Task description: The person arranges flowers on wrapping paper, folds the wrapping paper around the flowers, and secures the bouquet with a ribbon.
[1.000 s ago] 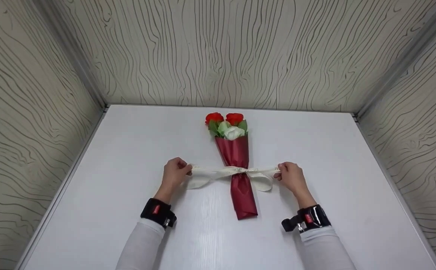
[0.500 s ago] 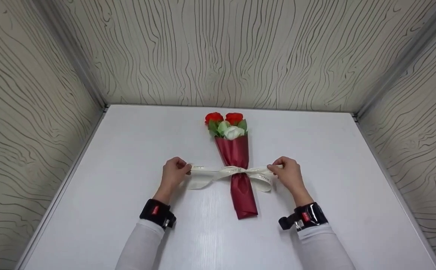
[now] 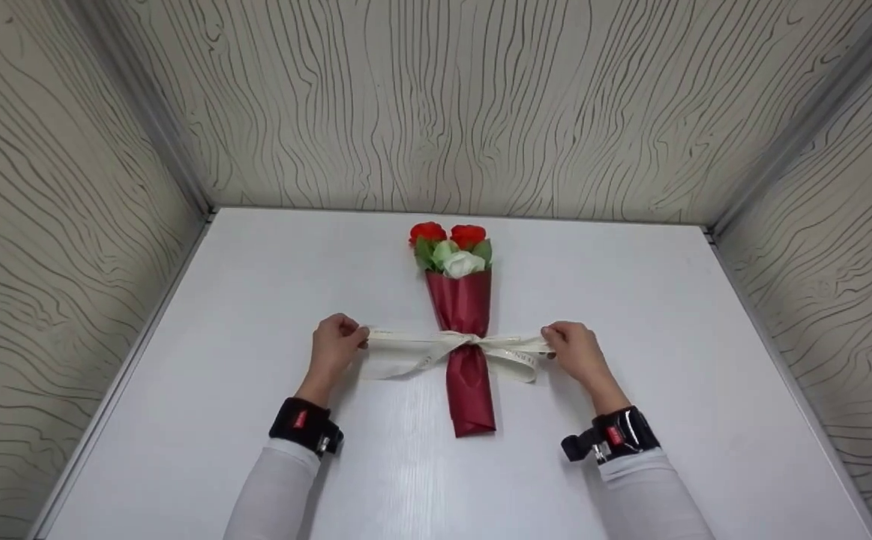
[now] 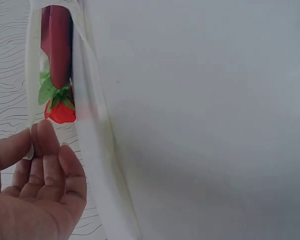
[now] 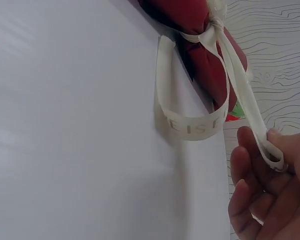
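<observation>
A bouquet wrapped in dark red paper lies on the white table, with two red roses, a white rose and green leaves at its far end. Round its middle a cream ribbon with printed letters is knotted. My left hand pinches the ribbon on the left between thumb and fingertip. On the other side my right hand pinches a looped part of it, as the right wrist view shows. Both stretches run nearly straight to the knot. A loose tail curls below the right stretch.
The white table is bounded by wood-grain patterned panels at the back and on both sides. Black straps with small cameras sit on the left wrist and the right wrist.
My left hand has moved slightly left, and the bouquet's lower end has swung left with the ribbon. My right hand moved inward along the ribbon, then back outward a little.
</observation>
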A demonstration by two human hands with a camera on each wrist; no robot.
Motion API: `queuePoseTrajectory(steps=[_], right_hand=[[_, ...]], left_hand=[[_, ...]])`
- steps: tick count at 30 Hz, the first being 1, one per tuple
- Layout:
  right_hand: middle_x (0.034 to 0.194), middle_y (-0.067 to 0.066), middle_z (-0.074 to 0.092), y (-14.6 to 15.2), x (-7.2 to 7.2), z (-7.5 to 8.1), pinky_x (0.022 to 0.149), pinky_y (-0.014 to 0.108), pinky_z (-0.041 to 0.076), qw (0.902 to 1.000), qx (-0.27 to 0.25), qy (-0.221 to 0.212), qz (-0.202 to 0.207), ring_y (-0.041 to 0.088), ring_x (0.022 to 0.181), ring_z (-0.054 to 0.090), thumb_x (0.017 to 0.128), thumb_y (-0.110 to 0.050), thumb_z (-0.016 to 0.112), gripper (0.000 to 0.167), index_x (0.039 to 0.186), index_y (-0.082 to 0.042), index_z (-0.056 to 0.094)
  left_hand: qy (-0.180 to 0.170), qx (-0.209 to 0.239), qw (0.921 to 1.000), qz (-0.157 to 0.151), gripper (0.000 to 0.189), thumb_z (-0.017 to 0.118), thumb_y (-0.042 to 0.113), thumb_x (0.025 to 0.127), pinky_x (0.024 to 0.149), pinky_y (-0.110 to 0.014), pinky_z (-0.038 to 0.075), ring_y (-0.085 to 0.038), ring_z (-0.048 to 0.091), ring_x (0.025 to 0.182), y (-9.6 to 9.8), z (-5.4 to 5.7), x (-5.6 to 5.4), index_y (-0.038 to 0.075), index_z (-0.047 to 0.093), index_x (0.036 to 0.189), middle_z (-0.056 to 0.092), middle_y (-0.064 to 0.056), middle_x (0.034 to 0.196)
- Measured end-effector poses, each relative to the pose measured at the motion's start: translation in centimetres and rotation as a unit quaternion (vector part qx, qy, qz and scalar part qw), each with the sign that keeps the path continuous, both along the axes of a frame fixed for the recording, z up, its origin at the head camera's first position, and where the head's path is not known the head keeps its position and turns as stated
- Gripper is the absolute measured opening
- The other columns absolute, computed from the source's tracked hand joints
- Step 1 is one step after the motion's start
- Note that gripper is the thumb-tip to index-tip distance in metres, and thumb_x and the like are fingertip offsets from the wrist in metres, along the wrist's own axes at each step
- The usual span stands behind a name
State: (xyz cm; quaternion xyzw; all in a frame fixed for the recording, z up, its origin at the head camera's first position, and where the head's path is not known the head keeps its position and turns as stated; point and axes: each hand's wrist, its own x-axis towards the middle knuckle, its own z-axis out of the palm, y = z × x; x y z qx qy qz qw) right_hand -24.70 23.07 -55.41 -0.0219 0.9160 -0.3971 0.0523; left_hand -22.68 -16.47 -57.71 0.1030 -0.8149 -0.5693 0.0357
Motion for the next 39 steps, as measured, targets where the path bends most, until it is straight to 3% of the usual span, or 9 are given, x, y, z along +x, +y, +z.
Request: queuePoseTrajectory(steps=[6,14,27,32,39], right_hand=[[0.083,0.011,0.067,0.1,-0.4,0.0,0.058,0.026,0.046,0.9980,-0.019,0.007,-0.060,0.016,0.066,0.063,0.101,-0.012,0.055,0.025,0.107,0.009,0.066],[0.078,0.012,0.065,0.3,-1.0,-0.5,0.054,0.025,0.044,0.9932,-0.023,-0.015,-0.113,0.015,0.063,0.060,0.101,-0.012,0.051,0.025,0.103,0.009,0.065],[0.075,0.010,0.065,1.0,-0.9,-1.3,0.051,0.023,0.044,0.9903,0.001,-0.037,-0.134,0.014,0.061,0.058,0.100,-0.012,0.050,0.026,0.100,0.010,0.065],[0.073,0.011,0.065,1.1,-0.8,-1.2,0.050,0.025,0.044,0.9894,0.021,-0.052,-0.134,0.015,0.059,0.057,0.100,-0.012,0.048,0.029,0.103,0.012,0.064],[0.068,0.009,0.065,1.5,-0.6,-1.3,0.046,0.024,0.044,0.9880,0.008,-0.068,-0.139,0.013,0.052,0.054,0.098,-0.011,0.049,0.030,0.106,0.015,0.063]], left_hand=[[-0.019,-0.006,0.9998,0.004,0.009,0.066,0.004,0.091,0.061,-0.026,0.051,-0.020,0.066,0.072,-0.5,0.2,-0.1,-0.002,0.060,0.090,0.065,-0.012,0.081],[-0.027,-0.022,0.9994,0.007,0.009,0.066,0.004,0.091,0.060,-0.026,0.050,-0.021,0.066,0.073,-1.0,0.1,-0.1,-0.002,0.060,0.089,0.065,-0.013,0.081],[-0.042,-0.012,0.9990,0.008,0.009,0.067,0.000,0.088,0.057,-0.025,0.052,-0.020,0.066,0.066,-1.8,-0.3,0.0,-0.004,0.059,0.086,0.064,-0.013,0.078],[-0.054,-0.028,0.9980,0.017,0.009,0.067,0.001,0.088,0.057,-0.025,0.050,-0.018,0.063,0.065,-1.8,-0.3,0.1,-0.002,0.060,0.085,0.063,-0.012,0.078],[-0.062,-0.031,0.9972,0.029,0.010,0.066,0.000,0.087,0.054,-0.024,0.048,-0.020,0.063,0.063,-1.9,-0.4,0.2,-0.001,0.059,0.081,0.064,-0.012,0.072]])
